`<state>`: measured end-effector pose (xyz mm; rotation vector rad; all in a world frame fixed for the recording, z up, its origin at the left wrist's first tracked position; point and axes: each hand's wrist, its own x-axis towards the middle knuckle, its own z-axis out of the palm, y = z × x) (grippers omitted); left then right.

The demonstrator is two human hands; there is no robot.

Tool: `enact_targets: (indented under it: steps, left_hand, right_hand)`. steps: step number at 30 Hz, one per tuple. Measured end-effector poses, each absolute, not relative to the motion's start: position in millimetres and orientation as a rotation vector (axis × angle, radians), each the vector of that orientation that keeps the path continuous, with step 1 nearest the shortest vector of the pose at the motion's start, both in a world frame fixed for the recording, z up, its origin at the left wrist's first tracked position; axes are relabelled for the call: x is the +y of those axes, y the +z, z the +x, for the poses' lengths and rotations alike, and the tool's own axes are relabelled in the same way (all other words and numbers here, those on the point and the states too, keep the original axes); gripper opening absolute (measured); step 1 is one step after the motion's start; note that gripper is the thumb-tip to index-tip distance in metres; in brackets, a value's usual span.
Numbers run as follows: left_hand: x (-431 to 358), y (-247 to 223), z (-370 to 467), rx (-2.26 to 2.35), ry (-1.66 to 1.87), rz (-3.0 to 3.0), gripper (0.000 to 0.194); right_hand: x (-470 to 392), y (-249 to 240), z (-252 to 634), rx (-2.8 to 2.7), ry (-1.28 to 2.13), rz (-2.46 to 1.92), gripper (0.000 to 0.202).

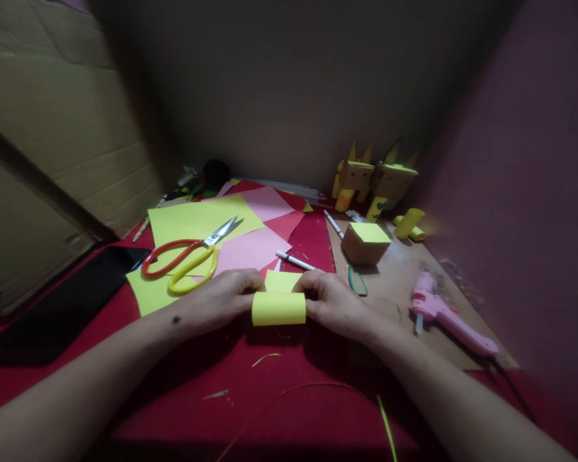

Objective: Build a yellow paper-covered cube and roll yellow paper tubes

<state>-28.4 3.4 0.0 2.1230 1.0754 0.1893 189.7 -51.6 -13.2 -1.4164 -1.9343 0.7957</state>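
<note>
Between my two hands is a strip of yellow paper, curled into a roll at its near end, with the far end flat behind it. My left hand grips the strip's left edge, thumb and fingers closed on it. At the right edge my right hand pinches the same paper. A pair of scissors with one red and one yellow handle lies beyond my left hand on coloured sheets. Just past my hands rests a white pen. Some fingertips are hidden behind the paper.
Pink paper and yellow paper overlap on the red table cover. On a brown board are a yellow-topped box and a pink glue gun. Box animals stand behind. A black tablet-like slab lies left.
</note>
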Motion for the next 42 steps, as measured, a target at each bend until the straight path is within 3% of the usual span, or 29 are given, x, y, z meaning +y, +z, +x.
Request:
enact_targets:
  steps: [14,19,29,42]
  left_hand:
    - [-3,8,-16,1.174,0.128,2.288,0.022]
    - [1,3,-18,1.119,0.117,2.327,0.024]
    - [2,-1,-19,1.047,0.100,2.388,0.026]
    - [-1,4,-23,1.073,0.273,2.152,0.018]
  right_hand:
    - [-57,-4,187,-2.182,0.545,-1.635,0.011]
    - [-47,5,194,-2.094,0.516,-1.881,0.026]
    - [-33,20,174,-2.120,0.538,-2.062,0.015]
    - [-34,3,187,-1.732,0.785,-1.637,0.013]
